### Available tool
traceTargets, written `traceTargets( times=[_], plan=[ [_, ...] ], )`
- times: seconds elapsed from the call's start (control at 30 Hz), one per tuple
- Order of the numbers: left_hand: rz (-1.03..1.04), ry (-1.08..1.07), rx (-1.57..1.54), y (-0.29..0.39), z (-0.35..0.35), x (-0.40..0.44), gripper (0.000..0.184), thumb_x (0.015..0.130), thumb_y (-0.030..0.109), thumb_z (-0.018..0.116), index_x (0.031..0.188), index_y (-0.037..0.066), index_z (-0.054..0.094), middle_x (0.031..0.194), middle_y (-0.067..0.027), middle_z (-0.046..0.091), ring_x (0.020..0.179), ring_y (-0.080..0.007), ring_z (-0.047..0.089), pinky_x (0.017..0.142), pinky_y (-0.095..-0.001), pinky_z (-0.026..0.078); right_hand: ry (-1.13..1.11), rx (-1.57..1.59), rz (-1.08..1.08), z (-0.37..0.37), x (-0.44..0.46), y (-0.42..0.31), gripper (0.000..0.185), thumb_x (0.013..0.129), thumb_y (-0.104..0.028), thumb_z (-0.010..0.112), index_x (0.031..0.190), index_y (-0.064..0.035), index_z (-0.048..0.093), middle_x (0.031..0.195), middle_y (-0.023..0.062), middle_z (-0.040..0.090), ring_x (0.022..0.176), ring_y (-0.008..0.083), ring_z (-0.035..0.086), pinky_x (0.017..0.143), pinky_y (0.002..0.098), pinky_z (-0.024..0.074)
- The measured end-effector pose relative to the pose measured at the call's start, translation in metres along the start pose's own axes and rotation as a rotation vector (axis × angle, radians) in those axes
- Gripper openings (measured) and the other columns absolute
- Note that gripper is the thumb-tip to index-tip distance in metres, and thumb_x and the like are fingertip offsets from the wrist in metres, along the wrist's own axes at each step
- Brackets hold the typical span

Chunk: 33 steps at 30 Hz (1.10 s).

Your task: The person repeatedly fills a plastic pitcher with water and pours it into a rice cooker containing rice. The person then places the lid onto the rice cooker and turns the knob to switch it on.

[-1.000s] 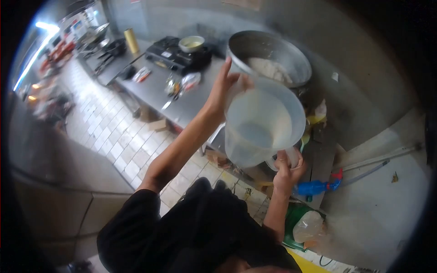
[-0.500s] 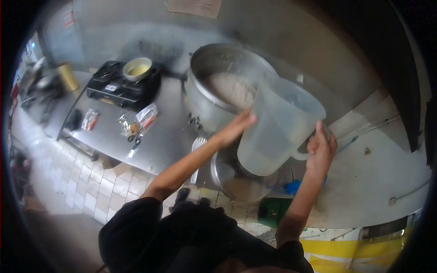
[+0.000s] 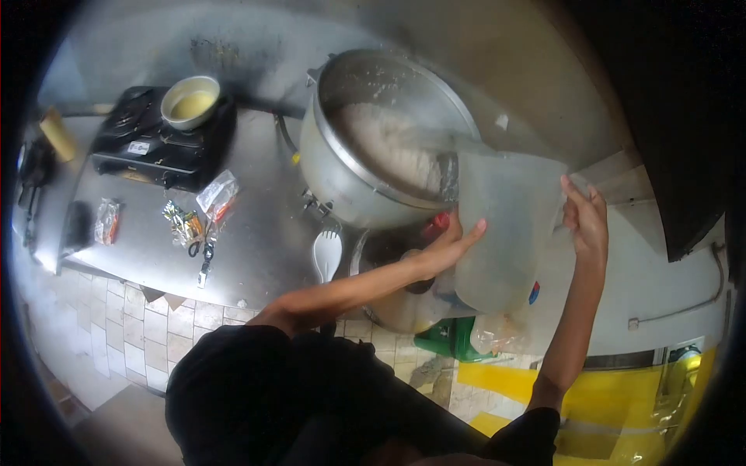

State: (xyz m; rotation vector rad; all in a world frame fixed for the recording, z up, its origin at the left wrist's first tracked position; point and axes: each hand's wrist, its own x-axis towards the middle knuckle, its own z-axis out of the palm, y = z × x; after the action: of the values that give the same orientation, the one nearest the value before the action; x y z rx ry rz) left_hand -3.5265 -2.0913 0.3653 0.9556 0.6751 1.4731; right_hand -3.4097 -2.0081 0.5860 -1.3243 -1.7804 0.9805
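1. From my end of the feed, the translucent jug (image 3: 505,252) is tilted at the right of the big metal pot (image 3: 350,200), its mouth by the pot's rim; a clear stream seems to run from it onto the pale mass (image 3: 377,144) inside.
2. My right hand (image 3: 584,221) is farther right of the pot, past the jug, its fingers curled as if round the handle — which is mostly hidden, so I judge the grip from the curl.
3. My left hand (image 3: 449,250) is just in front of the pot, spread against the jug's wall rather than wrapped round it.
4. I judge the jug to be thin, slightly flexible plastic: light by itself, heavier with liquid in it, its balance shifting with the tilt. Breakage worries me little; a hard squeeze might bow the wall.
5. Wet plastic would be slippery, so I'd trust the handle with the load and steer with a palm low on the body — rim left free.
6. The pot, on the tabletop (image 3: 264,241), looks stiff and far heavier. The white utensil (image 3: 327,252) lies in front of the pot; the black stove (image 3: 148,159) stands to its left, well apart from both hands.
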Motion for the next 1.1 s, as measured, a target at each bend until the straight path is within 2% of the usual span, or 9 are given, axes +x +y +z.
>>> traceTargets(
  times=[0.23,0.43,0.53,0.63,0.7,0.83,0.93,1.0,1.1],
  plan=[
    [-0.111,-0.007,-0.149,-0.009,-0.003,0.002,0.102,0.089,0.070,0.036,0.146,0.003,-0.016,0.153,-0.0203,0.004,0.143,-0.0301,0.005,0.115,-0.0423,0.012,-0.018,-0.241,0.014,0.028,0.017,-0.019,0.104,0.080,-0.028,0.077,0.139,0.0195,0.006,0.057,-0.0048,0.034,0.047,0.0039,0.032,0.041,0.0207,0.0237],
    [-0.117,-0.021,-0.408,-0.012,0.007,0.000,0.103,0.086,0.074,0.036,0.147,0.011,-0.018,0.155,-0.0147,-0.002,0.143,-0.0304,0.004,0.114,-0.0519,0.014,-0.126,-0.481,0.074,0.043,0.043,-0.030,0.100,0.080,-0.029,0.075,0.140,0.0182,0.011,0.058,-0.0046,0.036,0.048,0.0040,0.033,0.041,0.0214,0.0233],
    [-0.123,-0.111,-0.483,-0.003,0.010,-0.004,0.102,0.085,0.076,0.035,0.147,0.013,-0.017,0.156,-0.0116,-0.001,0.144,-0.0308,0.005,0.112,-0.0565,0.015,-0.163,-0.617,0.063,0.049,0.054,-0.036,0.100,0.080,-0.033,0.076,0.140,0.0180,0.015,0.059,-0.0031,0.038,0.049,0.0052,0.035,0.041,0.0219,0.0249],
    [-0.126,-0.125,-0.625,-0.012,0.011,0.005,0.100,0.087,0.073,0.035,0.147,0.010,-0.013,0.155,-0.0149,0.010,0.144,-0.0281,0.011,0.115,-0.0488,0.012,-0.203,-0.662,0.067,0.057,0.059,-0.042,0.102,0.077,-0.038,0.076,0.140,0.0180,0.018,0.060,-0.0008,0.041,0.049,0.0068,0.038,0.041,0.0226,0.0281],
    [-0.182,-0.083,-0.626,-0.016,0.008,0.012,0.100,0.085,0.074,0.037,0.148,0.014,-0.013,0.155,-0.0140,0.011,0.143,-0.0278,0.012,0.114,-0.0557,0.013,-0.222,-0.685,0.058,0.061,0.065,-0.044,0.104,0.075,-0.042,0.077,0.139,0.0179,0.022,0.062,0.0012,0.043,0.048,0.0076,0.039,0.041,0.0231,0.0306],
    [-0.122,-0.125,-0.634,-0.014,0.008,0.015,0.102,0.083,0.076,0.039,0.148,0.015,-0.010,0.155,-0.0130,0.012,0.143,-0.0290,0.013,0.112,-0.0598,0.013,-0.285,-0.715,0.052,0.061,0.083,-0.044,0.104,0.074,-0.042,0.077,0.139,0.0175,0.022,0.066,0.0028,0.045,0.050,0.0080,0.040,0.041,0.0232,0.0320],
    [-0.177,-0.067,-0.653,-0.010,0.009,0.016,0.093,0.087,0.073,0.035,0.151,0.014,0.003,0.156,-0.0096,0.012,0.143,-0.0272,0.013,0.114,-0.0522,0.015,-0.320,-0.721,0.064,0.064,0.088,-0.046,0.106,0.074,-0.042,0.077,0.140,0.0173,0.020,0.070,0.0048,0.047,0.052,0.0085,0.041,0.041,0.0235,0.0320],
    [-0.139,-0.178,-0.675,-0.007,0.007,0.018,0.095,0.086,0.075,0.033,0.151,0.013,0.005,0.156,-0.0095,0.012,0.143,-0.0272,0.013,0.114,-0.0512,0.015,-0.226,-0.785,0.032,0.067,0.089,-0.048,0.105,0.074,-0.041,0.077,0.140,0.0171,0.019,0.073,0.0068,0.049,0.054,0.0087,0.042,0.041,0.0237,0.0314],
    [-0.173,-0.175,-0.682,0.006,0.010,0.016,0.096,0.086,0.076,0.031,0.151,0.011,0.007,0.156,-0.0098,0.013,0.143,-0.0269,0.013,0.114,-0.0516,0.015,-0.236,-0.808,0.015,0.070,0.097,-0.052,0.105,0.076,-0.041,0.076,0.141,0.0167,0.017,0.073,0.0069,0.050,0.051,0.0085,0.040,0.041,0.0231,0.0298]
  ],
)
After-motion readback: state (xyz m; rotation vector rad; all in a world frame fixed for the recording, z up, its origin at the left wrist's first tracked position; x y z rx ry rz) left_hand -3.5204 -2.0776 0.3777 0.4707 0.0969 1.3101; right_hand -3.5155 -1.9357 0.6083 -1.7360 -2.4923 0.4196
